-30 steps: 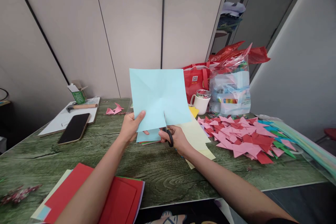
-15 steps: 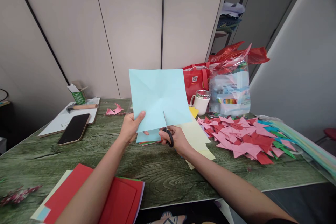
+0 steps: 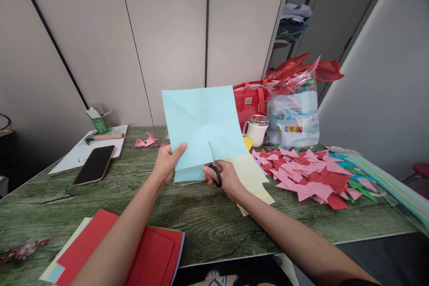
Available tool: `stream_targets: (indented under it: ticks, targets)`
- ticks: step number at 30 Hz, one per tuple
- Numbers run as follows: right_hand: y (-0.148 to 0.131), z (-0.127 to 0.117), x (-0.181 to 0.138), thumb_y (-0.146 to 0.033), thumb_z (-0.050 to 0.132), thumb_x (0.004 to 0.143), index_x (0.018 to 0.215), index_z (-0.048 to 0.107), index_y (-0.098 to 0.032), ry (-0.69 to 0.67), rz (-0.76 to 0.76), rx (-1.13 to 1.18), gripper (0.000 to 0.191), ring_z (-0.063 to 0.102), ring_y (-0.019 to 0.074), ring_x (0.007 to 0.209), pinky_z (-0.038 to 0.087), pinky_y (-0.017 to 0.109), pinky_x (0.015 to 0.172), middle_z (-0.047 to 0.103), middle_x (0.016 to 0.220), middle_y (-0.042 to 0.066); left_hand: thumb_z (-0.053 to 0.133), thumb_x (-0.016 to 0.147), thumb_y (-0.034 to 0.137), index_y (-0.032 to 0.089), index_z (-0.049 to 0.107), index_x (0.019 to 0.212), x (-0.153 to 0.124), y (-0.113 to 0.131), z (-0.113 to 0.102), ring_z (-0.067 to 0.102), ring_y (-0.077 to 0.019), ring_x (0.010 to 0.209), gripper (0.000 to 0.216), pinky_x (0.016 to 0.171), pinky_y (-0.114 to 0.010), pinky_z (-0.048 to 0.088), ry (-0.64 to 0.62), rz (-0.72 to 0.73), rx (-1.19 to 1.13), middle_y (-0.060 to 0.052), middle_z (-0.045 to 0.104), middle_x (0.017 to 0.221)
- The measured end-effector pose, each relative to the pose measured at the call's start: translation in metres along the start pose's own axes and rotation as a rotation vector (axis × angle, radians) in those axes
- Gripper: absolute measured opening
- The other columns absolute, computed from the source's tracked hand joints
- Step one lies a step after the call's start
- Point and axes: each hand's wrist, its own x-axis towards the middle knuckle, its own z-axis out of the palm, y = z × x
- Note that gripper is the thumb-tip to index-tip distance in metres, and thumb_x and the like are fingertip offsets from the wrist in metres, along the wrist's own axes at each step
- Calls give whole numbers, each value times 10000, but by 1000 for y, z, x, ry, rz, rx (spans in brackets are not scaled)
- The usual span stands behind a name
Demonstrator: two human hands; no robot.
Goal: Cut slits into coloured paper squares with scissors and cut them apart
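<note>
Left hand [image 3: 167,163]: we see it pinching the lower left corner of a light blue sheet [image 3: 203,120], thumb on the near face, fingers behind. The sheet stands nearly upright in the air above the middle of the green wood-grain table [image 3: 201,219], slightly tilted, with diagonal creases across it.

Right hand [image 3: 226,178]: closed through the black handles of the scissors [image 3: 216,174], just below the sheet's lower edge. We note 1 slit running up from that edge toward the centre. The blades are mostly hidden by the paper, so we cannot tell how far they are open.

Under the hands lie more coloured sheets, and pale yellow sheets [image 3: 250,172] spread to the right of them. Further right, a pile of pink and red paper triangles [image 3: 308,174]. Behind it, at the far edge, a white mug [image 3: 257,132], a red bag [image 3: 250,100] and a clear plastic bag [image 3: 295,116].

Left side: a phone [image 3: 94,164] lies face up, touching a white board that carries a hammer [image 3: 103,136]. Near left corner: a stack of red paper [image 3: 147,250].
</note>
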Motion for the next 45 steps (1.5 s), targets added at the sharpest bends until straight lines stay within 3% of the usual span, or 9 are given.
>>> stream_targets:
  ticks: [3, 6, 11, 18, 22, 25, 32, 36, 45]
  targets:
    - [-3, -1, 0, -432, 670, 561, 700, 544, -128, 9, 9, -15, 357, 479, 93, 423, 355, 218, 425, 523, 486, -29, 707, 574, 323, 127, 633, 838, 1, 1, -4, 604, -172, 670, 337, 581, -260, 472, -45, 15, -60, -72, 677, 806]
    - [-5, -2, 1, -425, 680, 545, 694, 529, -134, -5, 32, -21, 360, 480, 94, 423, 363, 221, 425, 521, 489, -30, 704, 579, 318, 126, 632, 865, 2, 2, -5, 604, -186, 698, 351, 615, -285, 472, -83, -19, -92, -88, 674, 840]
    - [-5, -5, 3, -389, 671, 577, 750, 505, -143, -123, 57, 8, 344, 490, 89, 442, 404, 228, 471, 515, 491, -43, 738, 512, 332, 105, 644, 787, 4, 3, -5, 597, -177, 619, 369, 573, -282, 467, 51, -45, -84, -82, 679, 743]
    - [-12, -16, 3, -324, 639, 647, 765, 484, -162, -431, 74, 66, 253, 491, 81, 446, 477, 277, 532, 499, 495, -60, 754, 471, 301, 106, 632, 774, 9, 6, -9, 588, -158, 557, 381, 537, -279, 471, 177, -32, -119, -53, 674, 691]
    - [-19, -22, 3, -291, 599, 698, 909, 470, -191, -457, 30, 139, 266, 475, 73, 444, 498, 309, 561, 485, 504, -77, 748, 481, 272, 103, 620, 781, 9, 8, -9, 578, -143, 518, 367, 494, -269, 479, 162, -40, -135, -42, 665, 674]
    - [-21, -24, 3, -278, 583, 718, 1100, 402, -221, -484, 41, 136, 427, 474, 74, 444, 499, 316, 563, 494, 521, -81, 734, 496, 269, 100, 605, 748, 7, 11, -8, 547, -133, 438, 330, 403, -274, 470, 130, -57, -112, -28, 640, 615]
    - [-14, -22, 5, -286, 600, 709, 1202, 333, -219, -468, 68, 85, 565, 514, 96, 493, 479, 301, 568, 513, 579, -53, 720, 523, 254, 111, 594, 753, 4, 14, -6, 542, -137, 437, 298, 359, -281, 473, 68, -97, -101, -16, 622, 604]
    - [-15, -19, 4, -308, 620, 687, 1121, 405, -193, -434, 44, 61, 498, 520, 103, 504, 453, 271, 552, 512, 568, -47, 719, 533, 286, 109, 596, 713, 2, 8, -4, 525, -130, 412, 281, 364, -269, 455, 19, -106, -77, -23, 626, 583]
    - [-10, -14, 7, -371, 662, 613, 848, 499, -153, -297, 4, 56, 360, 518, 119, 569, 419, 264, 582, 546, 591, -16, 721, 545, 312, 118, 621, 788, -1, 1, 0, 560, -128, 558, 327, 504, -234, 449, -47, -88, -22, -45, 668, 733]
